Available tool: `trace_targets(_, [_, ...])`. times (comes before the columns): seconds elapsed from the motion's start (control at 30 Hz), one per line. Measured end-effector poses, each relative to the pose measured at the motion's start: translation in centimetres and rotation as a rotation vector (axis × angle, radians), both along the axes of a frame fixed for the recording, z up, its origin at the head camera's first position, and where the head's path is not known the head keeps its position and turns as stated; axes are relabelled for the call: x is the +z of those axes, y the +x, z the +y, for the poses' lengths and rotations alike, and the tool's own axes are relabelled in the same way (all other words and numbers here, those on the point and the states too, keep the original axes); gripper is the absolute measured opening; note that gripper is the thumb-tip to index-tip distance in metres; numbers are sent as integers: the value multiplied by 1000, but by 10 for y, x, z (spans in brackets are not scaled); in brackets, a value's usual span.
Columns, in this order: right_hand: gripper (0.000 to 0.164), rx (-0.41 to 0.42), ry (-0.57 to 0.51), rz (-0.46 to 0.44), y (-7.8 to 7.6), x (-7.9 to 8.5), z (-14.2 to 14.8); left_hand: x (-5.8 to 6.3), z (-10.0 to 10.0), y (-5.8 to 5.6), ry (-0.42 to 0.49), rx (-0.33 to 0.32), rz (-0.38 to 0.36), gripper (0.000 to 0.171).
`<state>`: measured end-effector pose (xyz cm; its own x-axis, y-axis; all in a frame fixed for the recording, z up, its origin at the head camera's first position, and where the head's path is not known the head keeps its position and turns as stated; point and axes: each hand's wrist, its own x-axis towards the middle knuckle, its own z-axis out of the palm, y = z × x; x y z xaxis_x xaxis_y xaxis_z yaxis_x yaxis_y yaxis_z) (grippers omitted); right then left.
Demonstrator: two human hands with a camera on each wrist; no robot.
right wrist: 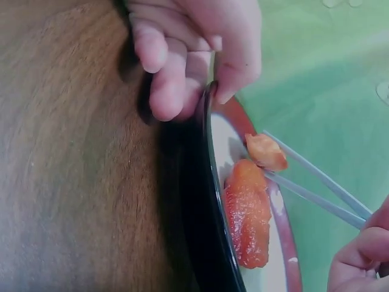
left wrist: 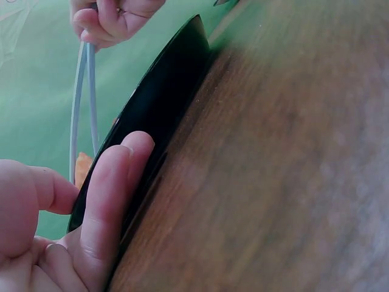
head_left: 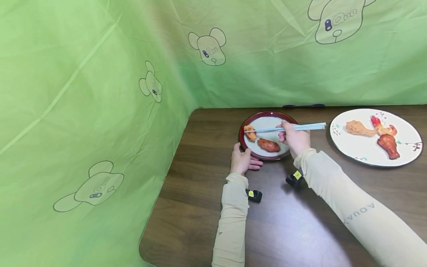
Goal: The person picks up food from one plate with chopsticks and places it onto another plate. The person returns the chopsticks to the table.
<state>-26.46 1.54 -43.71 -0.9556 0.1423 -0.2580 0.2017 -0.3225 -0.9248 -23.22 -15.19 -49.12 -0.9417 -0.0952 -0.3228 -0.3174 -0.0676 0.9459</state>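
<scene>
In my right hand I hold a pair of pale blue chopsticks. In the right wrist view their tips lie on either side of a small golden-brown food piece; whether both touch it I cannot tell. That piece sits near the left rim of a round red-rimmed plate, white inside and black beneath. A glazed reddish-brown chicken wing lies beside it. My left hand grips the plate's near left edge, a digit on the rim and other fingers against the dark outer side.
To the right, a larger white oval plate with a floral pattern bears a fried drumstick, a shrimp-like piece and a glazed brown drumstick. The wooden table meets green printed cloth at left and back.
</scene>
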Motion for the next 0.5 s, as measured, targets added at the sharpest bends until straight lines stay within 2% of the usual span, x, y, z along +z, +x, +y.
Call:
trace_targets(0.2, [26,-17,-107,-2,1,-2,11,0,3,0,-1,-1,-1,57])
trace_targets(0.5, [27,11,-129,34,7,3,28,0,1,0,-12,10,-14,57])
